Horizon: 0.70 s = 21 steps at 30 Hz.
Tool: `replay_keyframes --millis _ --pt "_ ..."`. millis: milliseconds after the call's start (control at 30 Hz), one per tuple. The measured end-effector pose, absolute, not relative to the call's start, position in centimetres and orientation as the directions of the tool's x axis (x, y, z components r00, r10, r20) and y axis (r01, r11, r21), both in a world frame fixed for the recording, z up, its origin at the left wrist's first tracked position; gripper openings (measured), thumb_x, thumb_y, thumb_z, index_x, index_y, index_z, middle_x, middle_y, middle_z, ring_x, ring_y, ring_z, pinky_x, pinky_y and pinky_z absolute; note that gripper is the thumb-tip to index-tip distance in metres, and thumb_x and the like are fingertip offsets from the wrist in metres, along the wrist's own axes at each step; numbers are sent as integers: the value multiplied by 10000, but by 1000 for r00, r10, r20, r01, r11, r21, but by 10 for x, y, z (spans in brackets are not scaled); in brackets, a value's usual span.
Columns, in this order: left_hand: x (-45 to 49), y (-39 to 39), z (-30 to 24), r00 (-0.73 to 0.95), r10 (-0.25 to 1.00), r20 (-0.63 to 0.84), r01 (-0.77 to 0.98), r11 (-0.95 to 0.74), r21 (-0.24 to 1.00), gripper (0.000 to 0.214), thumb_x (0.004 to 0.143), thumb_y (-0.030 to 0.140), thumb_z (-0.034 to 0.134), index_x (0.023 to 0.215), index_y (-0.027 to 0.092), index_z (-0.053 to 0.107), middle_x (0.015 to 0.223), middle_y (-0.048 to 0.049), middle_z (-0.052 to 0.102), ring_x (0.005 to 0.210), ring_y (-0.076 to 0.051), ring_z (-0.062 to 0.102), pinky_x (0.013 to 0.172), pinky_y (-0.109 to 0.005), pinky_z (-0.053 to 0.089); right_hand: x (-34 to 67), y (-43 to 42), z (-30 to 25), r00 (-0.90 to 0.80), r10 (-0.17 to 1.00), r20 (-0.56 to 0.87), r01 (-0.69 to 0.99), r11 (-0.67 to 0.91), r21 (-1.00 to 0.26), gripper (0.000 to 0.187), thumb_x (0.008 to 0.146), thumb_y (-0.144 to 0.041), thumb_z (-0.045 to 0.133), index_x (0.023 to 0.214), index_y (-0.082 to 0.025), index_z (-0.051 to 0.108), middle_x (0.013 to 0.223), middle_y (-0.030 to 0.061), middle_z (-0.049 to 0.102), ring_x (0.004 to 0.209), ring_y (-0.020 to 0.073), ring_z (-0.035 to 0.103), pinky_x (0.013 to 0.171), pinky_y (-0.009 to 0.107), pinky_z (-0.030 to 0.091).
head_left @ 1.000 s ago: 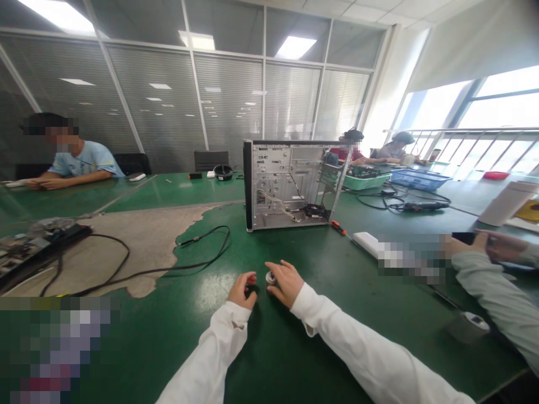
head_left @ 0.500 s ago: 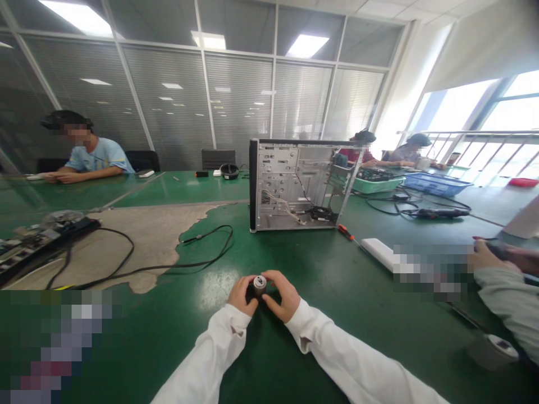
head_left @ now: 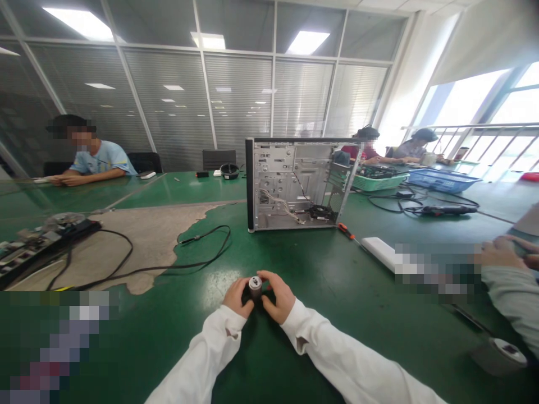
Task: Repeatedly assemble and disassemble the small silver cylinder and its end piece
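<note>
A small grey metal cylinder point(head_left: 255, 288) with a pale, dark-marked top stands upright near the middle of the green table. My left hand point(head_left: 238, 297) is curled round its left side, thumb in front and fingers behind. From the right, my right hand point(head_left: 278, 297) curves round it as well, with the index fingertip at the rim and the thumb near the front. A dark gap shows between the right palm and the cylinder. The cylinder's lower part is partly hidden by the thumbs.
An opened computer case point(head_left: 298, 185) stands ahead, beside an orange-handled screwdriver point(head_left: 346, 230). A white bar point(head_left: 381, 253) and another grey cylinder point(head_left: 501, 357) lie to the right, near a co-worker's hands point(head_left: 503, 252). Black cable point(head_left: 202, 264) crosses the left; baskets point(head_left: 440, 180) stand beyond.
The view has shifted slightly, so my hands and the cylinder appear a little farther left. Both hands stay round the cylinder. The co-worker's hands at right have changed pose.
</note>
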State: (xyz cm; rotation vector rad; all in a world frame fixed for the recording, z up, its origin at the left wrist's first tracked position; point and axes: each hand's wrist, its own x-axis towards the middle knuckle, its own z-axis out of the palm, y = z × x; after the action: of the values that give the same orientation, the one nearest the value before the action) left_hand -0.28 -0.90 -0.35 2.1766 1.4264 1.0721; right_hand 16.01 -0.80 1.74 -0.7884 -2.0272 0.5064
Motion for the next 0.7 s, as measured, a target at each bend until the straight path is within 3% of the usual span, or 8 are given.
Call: replay_keyframes --millis 167,333,567,700 --pt "-7 -7 -5 224 895 387 647 -433 628 482 505 57 418 974 158 461 943 -72 512 898 -213 469 808 -358 384 163 -15 34 -507 649 567 356 757 -548 488 629 -101 433 1105 -194 385 1057 65 439 983 176 398 856 336 353" --pt "-6 -5 -9 216 885 413 651 -446 614 454 501 60 416 939 150 486 892 -71 519 853 -212 479 767 -354 404 162 -15 35 -511 662 549 342 742 -576 431 660 -92 423 1079 -192 399 1030 50 470 958 147 415 847 296 354" --pt "-3 -10 -4 166 912 374 625 -391 676 461 506 50 406 946 164 480 894 -50 543 850 -194 506 755 -339 415 157 -7 24 -405 777 483 287 609 -739 357 653 -122 471 996 -212 436 929 21 498 823 125 469 705 251 404" --pt "-2 -14 1 137 928 346 550 -362 753 495 502 40 392 973 174 462 919 -43 573 846 -177 533 746 -322 416 156 -2 19 -361 846 392 128 461 -878 361 653 -151 499 991 -215 390 860 3 521 727 104 496 617 226 404"
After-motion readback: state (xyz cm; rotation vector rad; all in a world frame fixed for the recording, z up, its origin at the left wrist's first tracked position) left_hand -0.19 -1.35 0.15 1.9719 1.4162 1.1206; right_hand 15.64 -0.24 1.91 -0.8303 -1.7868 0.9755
